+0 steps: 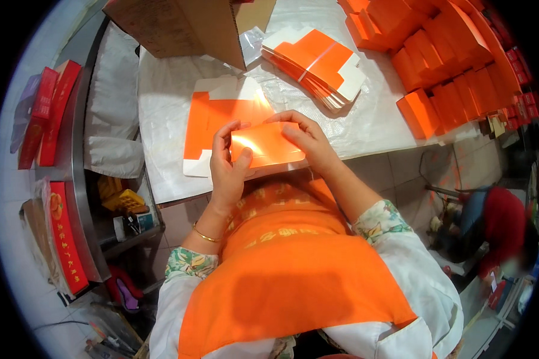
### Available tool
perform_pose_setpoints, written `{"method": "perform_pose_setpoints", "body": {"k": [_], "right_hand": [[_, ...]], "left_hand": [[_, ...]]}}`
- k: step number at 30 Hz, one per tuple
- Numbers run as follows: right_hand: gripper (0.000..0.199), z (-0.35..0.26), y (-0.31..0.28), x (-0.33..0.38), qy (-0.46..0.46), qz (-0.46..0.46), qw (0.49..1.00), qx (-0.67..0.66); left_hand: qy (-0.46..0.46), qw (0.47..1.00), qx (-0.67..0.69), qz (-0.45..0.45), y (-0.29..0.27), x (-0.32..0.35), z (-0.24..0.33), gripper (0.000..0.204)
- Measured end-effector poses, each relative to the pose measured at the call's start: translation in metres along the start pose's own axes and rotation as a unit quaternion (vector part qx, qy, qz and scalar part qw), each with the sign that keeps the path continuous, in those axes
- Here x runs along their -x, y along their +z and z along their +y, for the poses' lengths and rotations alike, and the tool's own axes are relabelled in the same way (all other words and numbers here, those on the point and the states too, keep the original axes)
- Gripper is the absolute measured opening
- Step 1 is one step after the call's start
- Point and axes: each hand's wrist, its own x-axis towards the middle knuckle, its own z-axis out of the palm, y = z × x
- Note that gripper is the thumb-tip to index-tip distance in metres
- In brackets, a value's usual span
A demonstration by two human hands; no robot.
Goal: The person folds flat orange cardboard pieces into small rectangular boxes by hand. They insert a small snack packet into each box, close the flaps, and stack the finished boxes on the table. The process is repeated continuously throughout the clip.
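Gripping the orange carton (272, 147) from both ends, the left hand (224, 169) holds its nine-o'clock end and the right hand (317, 145) its two-o'clock corner, each thumb on the upper face. The carton is at the near, six-o'clock edge of the white-covered bench (377, 122), with a flat blank (206, 128) at its ten o'clock and a banded stack (317, 60) at one. It looks like thin glossy card: probably light, springy across its panels, stiffer at folds, slightly slippery and easily creased. Folded edges seem the safest hold; mid-panel pressure could buckle it.
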Motion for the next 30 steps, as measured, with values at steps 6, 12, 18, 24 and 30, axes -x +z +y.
{"method": "perform_pose_setpoints", "body": {"k": [6,12,18,24,30], "right_hand": [[0.072,-0.013,-0.01,-0.001,-0.027,-0.095,0.991,-0.095],[0.071,-0.037,-0.03,-0.003,-0.047,-0.164,0.984,0.049],[0.029,-0.037,-0.01,-0.019,-0.049,-0.037,0.962,0.266],[0.024,-0.039,0.004,-0.024,-0.027,0.031,0.968,0.247],[0.024,-0.021,-0.001,-0.028,-0.096,0.035,0.964,0.245]], "left_hand": [[0.049,0.998,0.046,0.002,-0.001,-0.01,0.001,0.072],[0.13,0.989,-0.008,-0.067,-0.001,-0.023,0.02,0.061],[-0.081,0.992,-0.068,-0.071,-0.005,-0.036,0.024,0.029],[-0.203,0.978,-0.041,-0.037,-0.007,-0.05,0.024,0.028],[-0.209,0.977,-0.031,-0.025,-0.002,-0.055,0.025,0.029]]}}
